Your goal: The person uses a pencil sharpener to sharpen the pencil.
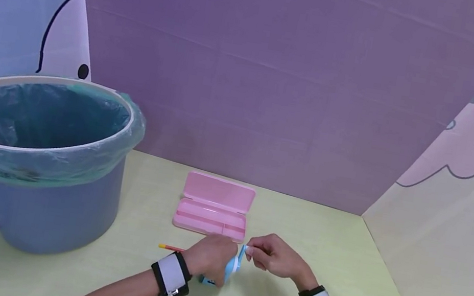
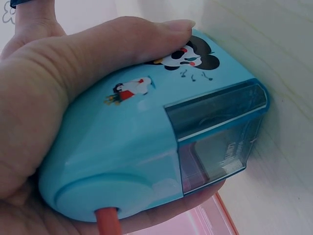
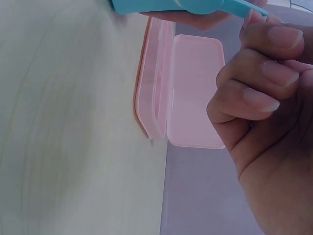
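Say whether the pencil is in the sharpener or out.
In: the left wrist view shows the red pencil entering the blue sharpener; depth hidden.

Through my cameras I see a pale yellowish table (image 1: 364,282), with faint grain lines. On its left side I find a big blue bin (image 1: 54,212), standing upright. To the right, apart from the bin, lies an opened pink case (image 1: 203,211), its lid (image 1: 219,192) at the far side.

the light was soft. faint shadows lay on the table (image 1: 364,282). the wrist views looked a bit hazy.
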`<control>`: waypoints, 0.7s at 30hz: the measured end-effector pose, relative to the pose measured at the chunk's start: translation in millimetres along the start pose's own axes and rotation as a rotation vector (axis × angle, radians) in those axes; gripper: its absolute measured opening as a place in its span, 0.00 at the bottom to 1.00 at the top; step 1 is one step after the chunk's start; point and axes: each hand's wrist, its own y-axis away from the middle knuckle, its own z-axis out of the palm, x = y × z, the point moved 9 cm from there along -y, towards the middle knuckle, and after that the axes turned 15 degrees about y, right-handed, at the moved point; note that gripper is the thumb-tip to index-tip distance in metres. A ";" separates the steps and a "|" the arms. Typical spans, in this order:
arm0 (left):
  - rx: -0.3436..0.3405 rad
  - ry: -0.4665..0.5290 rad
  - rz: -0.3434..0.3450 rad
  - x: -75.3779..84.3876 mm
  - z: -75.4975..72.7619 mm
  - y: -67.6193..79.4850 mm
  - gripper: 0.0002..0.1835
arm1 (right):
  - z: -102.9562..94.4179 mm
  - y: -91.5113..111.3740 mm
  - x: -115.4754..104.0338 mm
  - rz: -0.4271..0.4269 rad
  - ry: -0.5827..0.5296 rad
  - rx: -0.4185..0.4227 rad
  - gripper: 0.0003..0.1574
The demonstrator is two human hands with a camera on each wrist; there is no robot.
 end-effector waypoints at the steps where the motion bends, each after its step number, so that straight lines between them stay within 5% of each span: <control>1: -0.001 0.000 0.000 0.0 -0.1 -0.1 0.25 | -0.1 -0.6 0.8 0.006 -0.003 0.000 0.13; 21: 0.008 -0.032 0.038 3.6 1.3 0.1 0.25 | 7.7 -9.2 17.5 0.001 -0.024 0.007 0.17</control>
